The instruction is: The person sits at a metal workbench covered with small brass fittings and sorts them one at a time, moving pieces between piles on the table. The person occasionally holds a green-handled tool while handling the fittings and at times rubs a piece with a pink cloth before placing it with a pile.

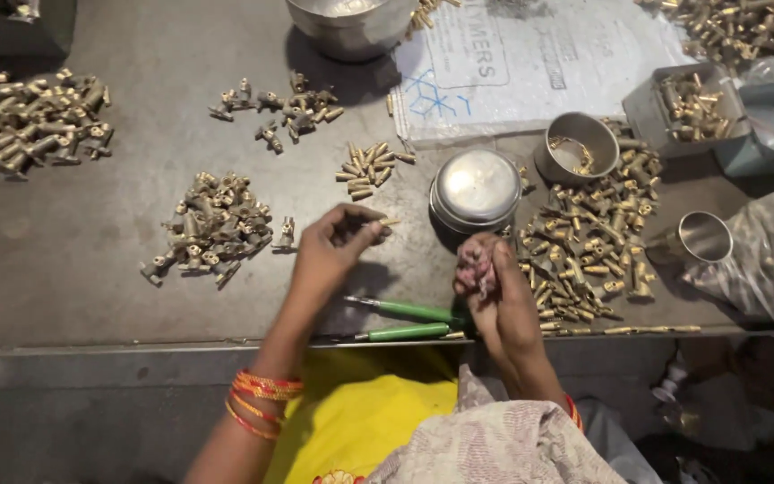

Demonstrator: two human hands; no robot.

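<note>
My left hand [329, 251] hovers over the grey metal worktable [73, 269], pinching a small brass pin [388, 221] between thumb and fingertips. My right hand [493, 287] is closed around a crumpled pinkish rag [475, 260] near the table's front edge. Two green-handled tools [405, 321] lie on the table between and just below my hands. A round lidded steel tin [475, 188] stands right behind my right hand. A heap of brass fittings [589, 242] lies to its right.
More piles of brass parts lie at the left [212, 229], far left [29, 116] and centre back [371, 166]. A steel bowl [351, 27], small steel cups [575, 148] [702, 237], a box of parts [692, 108] and a printed plastic sheet [530, 63] sit behind.
</note>
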